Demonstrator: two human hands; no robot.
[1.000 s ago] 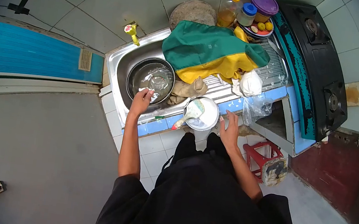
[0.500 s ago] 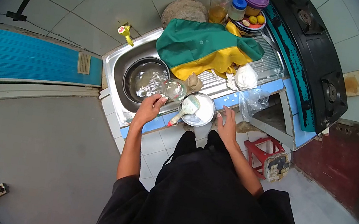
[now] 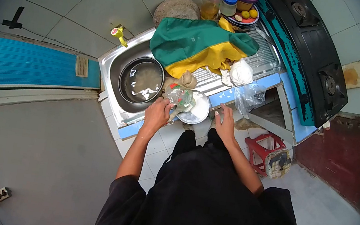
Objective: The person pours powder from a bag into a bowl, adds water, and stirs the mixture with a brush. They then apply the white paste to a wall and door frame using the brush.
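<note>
My left hand (image 3: 157, 114) is closed on a clear cup (image 3: 178, 95) with red and green print. The cup is over the left part of a round metal bowl (image 3: 205, 106) with something white in it. A pale scoop-like utensil lies in the bowl, mostly hidden behind the cup. My right hand (image 3: 225, 124) is empty, fingers apart, just right of the bowl near the counter edge. A crumpled brown bag (image 3: 188, 79) sits right behind the cup.
To the left, a dark basin (image 3: 121, 81) of water stands in the steel sink (image 3: 112, 64), below a yellow tap (image 3: 118, 34). A green and yellow cloth (image 3: 194, 43) covers part of the drainboard. A plastic bag (image 3: 248, 99), gas stove (image 3: 306, 52) and red stool (image 3: 263, 147) are to the right.
My left hand has moved right with the clear cup, from the sink's edge to over the bowl. The cup now covers most of the utensil. My right hand stays about where it was.
</note>
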